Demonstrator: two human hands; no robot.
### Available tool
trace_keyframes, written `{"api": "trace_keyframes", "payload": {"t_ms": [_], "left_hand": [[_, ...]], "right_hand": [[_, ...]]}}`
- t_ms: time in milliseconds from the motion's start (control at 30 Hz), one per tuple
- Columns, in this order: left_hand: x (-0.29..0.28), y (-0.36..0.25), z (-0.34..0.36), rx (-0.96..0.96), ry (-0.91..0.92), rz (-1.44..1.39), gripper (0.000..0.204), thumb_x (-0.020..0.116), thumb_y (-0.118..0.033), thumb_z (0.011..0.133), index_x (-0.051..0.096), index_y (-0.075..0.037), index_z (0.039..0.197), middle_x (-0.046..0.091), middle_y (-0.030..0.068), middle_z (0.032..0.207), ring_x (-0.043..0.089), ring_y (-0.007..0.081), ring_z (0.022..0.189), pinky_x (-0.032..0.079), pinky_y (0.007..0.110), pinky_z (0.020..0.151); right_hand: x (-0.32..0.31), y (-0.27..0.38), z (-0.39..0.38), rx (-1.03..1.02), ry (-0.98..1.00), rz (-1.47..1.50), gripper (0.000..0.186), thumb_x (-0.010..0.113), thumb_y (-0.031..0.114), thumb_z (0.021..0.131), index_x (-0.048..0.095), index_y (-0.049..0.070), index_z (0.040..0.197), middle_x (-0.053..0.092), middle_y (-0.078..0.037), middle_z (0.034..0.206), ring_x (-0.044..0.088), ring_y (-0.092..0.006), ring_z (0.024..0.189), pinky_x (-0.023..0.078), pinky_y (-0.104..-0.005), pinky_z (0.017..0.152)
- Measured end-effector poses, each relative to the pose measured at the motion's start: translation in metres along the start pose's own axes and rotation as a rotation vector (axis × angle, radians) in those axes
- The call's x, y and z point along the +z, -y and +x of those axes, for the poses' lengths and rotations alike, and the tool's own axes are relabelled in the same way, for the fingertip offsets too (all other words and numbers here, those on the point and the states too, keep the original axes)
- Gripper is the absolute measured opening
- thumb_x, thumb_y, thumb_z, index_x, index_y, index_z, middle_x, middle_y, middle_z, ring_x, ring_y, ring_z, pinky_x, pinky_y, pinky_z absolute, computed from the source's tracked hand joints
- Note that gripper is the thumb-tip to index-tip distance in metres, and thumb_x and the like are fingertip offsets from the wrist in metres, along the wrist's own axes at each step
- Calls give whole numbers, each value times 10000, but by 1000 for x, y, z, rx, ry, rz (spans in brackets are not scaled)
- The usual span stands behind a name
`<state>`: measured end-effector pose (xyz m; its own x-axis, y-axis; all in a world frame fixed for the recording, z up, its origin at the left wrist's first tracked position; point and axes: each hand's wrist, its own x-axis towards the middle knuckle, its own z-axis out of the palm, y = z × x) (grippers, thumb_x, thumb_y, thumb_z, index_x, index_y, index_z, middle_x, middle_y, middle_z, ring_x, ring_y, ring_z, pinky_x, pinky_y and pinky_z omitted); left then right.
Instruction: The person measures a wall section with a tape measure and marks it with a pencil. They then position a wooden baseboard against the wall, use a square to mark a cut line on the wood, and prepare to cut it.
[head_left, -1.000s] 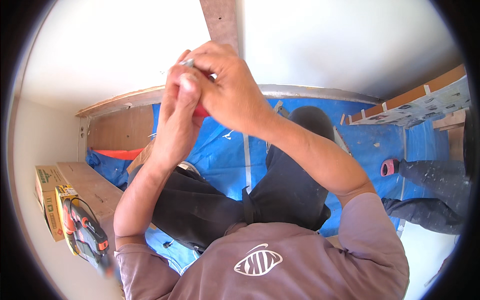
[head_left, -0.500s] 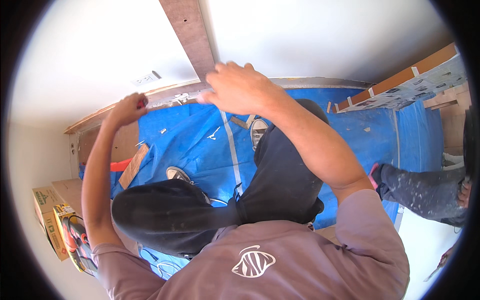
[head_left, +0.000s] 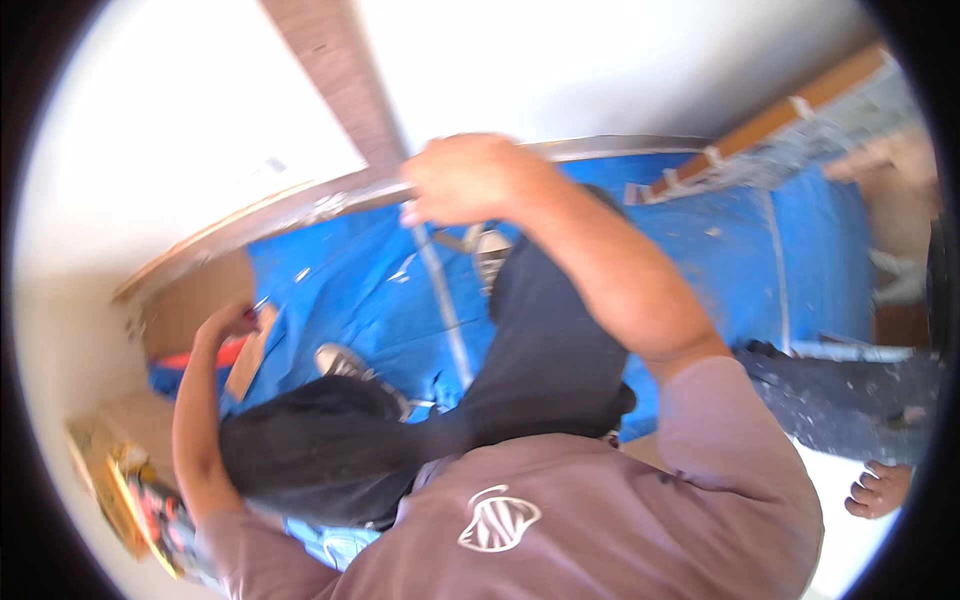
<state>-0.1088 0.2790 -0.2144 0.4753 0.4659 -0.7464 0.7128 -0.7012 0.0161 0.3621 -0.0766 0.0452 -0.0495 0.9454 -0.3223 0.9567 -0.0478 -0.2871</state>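
The picture is blurred. My left hand (head_left: 232, 322) is low on the left, closed on a small red-handled tool (head_left: 250, 317) with a thin light tip, beside a loose wooden board (head_left: 247, 363) on the floor. My right hand (head_left: 455, 178) is raised in the middle, just below a wooden strip (head_left: 317, 50) on the white wall; its fingers curl downward, too smeared to show what, if anything, they hold.
A blue tarp (head_left: 710, 270) covers the floor around my bent legs. An orange-edged panel (head_left: 830, 85) leans at the right. Boxes and an orange-black power tool (head_left: 165, 515) lie lower left. A co-worker's leg (head_left: 840, 390) and hand (head_left: 880, 490) show at the right edge.
My hands have parted. The left moved down and leftward with the red tool; the right stayed raised. A co-worker's hand has come into view at the lower right.
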Motion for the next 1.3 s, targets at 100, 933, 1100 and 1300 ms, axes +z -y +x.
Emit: {"api": "trace_keyframes", "payload": {"t_ms": [100,933,1100,1300], "left_hand": [[3,-12,31,123,74,-72,319,890,-314,832,783,-76,1016,774,59,881,694,177,832,568,415,749],[-27,-89,42,-17,187,-184,331,951,-212,775,746,-56,983,757,73,878,709,186,746,598,372,648],[-23,-88,54,27,154,-89,348,958,-215,761,751,-53,988,767,90,886,731,190,762,610,379,654],[-38,-99,50,119,175,-78,371,974,-226,756,748,-50,993,763,112,848,745,202,710,618,374,623]], "right_hand": [[14,-3,14,-104,-10,-18,431,747,470,967,839,51,1007,805,-196,1006,769,-399,1027,622,-517,886],[32,-39,33,16,65,-43,393,792,443,935,860,91,1096,820,-116,1146,766,-338,1109,615,-495,899],[40,-29,44,-16,121,-33,407,798,455,917,859,96,1097,821,-114,1136,766,-334,1106,609,-492,907],[70,-22,47,-5,166,-54,386,829,443,879,867,130,1099,826,-108,1132,768,-338,1096,607,-496,900]]}}
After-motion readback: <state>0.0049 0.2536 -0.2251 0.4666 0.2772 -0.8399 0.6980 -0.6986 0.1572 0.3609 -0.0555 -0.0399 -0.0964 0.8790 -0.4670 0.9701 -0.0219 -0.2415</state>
